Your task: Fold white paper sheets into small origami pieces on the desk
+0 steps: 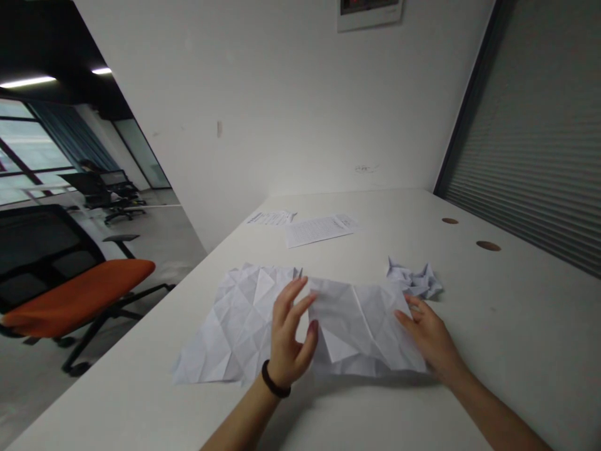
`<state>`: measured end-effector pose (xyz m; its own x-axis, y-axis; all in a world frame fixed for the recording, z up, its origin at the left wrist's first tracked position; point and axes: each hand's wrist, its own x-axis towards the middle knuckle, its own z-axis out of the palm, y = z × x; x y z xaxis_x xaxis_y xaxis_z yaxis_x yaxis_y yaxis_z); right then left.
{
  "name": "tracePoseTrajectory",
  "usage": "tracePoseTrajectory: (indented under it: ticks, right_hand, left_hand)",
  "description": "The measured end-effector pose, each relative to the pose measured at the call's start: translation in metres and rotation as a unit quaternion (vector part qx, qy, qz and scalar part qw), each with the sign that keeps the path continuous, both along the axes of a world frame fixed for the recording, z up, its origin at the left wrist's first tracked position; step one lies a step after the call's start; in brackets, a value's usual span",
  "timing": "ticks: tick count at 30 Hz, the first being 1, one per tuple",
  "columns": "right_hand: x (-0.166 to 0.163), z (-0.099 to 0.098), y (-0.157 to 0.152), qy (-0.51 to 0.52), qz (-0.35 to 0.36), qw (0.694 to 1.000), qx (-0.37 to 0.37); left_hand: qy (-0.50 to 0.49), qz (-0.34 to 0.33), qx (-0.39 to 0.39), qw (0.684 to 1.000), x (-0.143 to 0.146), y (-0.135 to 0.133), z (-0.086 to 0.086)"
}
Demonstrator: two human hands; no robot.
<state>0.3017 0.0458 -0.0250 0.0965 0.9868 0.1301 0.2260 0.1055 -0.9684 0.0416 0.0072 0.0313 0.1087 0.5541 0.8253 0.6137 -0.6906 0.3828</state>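
A creased white sheet of paper is in front of me, its near part raised off the table with a shadow below. My right hand pinches its right edge between thumb and fingers. At its left edge is my left hand, thumb and fingers apart, wearing a dark band on the wrist. Whether those fingertips touch the sheet I cannot tell. Behind and left of that hand lies another white paper, covered in triangular creases. A crumpled, folded paper piece rests just beyond my right hand.
Printed sheets lie farther back on the white table. Two round holes pierce its right side. A white wall closes off the far end, and a blind-covered panel the right. An orange office chair stands left.
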Motion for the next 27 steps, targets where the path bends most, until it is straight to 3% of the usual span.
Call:
tracePoseTrajectory:
  ticks: [3, 6, 11, 14, 17, 19, 22, 24, 27]
  right_hand:
    - [-0.002, -0.015, 0.005, -0.083, -0.01, 0.996, 0.015]
    - [-0.006, -0.025, 0.006, -0.201, -0.031, 0.977, 0.055]
    - [-0.011, -0.032, 0.005, -0.336, -0.031, 0.934, 0.114]
    - [-0.011, -0.032, 0.004, -0.377, -0.025, 0.918, 0.12]
    - [-0.011, -0.031, 0.004, -0.386, -0.017, 0.916, 0.108]
    - [-0.012, -0.031, 0.003, -0.378, -0.017, 0.92, 0.099]
    - [-0.013, -0.03, 0.003, -0.353, -0.019, 0.93, 0.098]
    - [-0.012, -0.028, 0.003, -0.325, -0.023, 0.941, 0.091]
    - [-0.009, -0.025, 0.003, -0.266, -0.021, 0.962, 0.05]
  left_hand:
    - [0.154, -0.072, -0.115, 0.979, 0.001, 0.003, -0.003]
    - [0.24, -0.161, -0.246, 0.925, -0.002, 0.009, -0.006]
    - [0.234, -0.305, -0.43, 0.817, -0.012, 0.011, -0.002]
    - [0.18, -0.336, -0.491, 0.783, -0.016, 0.008, 0.005]
    - [0.151, -0.283, -0.468, 0.823, -0.007, 0.007, 0.002]
    - [0.157, -0.211, -0.415, 0.871, 0.006, 0.007, -0.008]
    - [0.199, -0.133, -0.344, 0.908, 0.027, 0.005, -0.027]
    - [0.232, -0.097, -0.307, 0.918, 0.037, 0.002, -0.037]
    - [0.291, -0.102, -0.3, 0.903, 0.04, 0.0, -0.042]
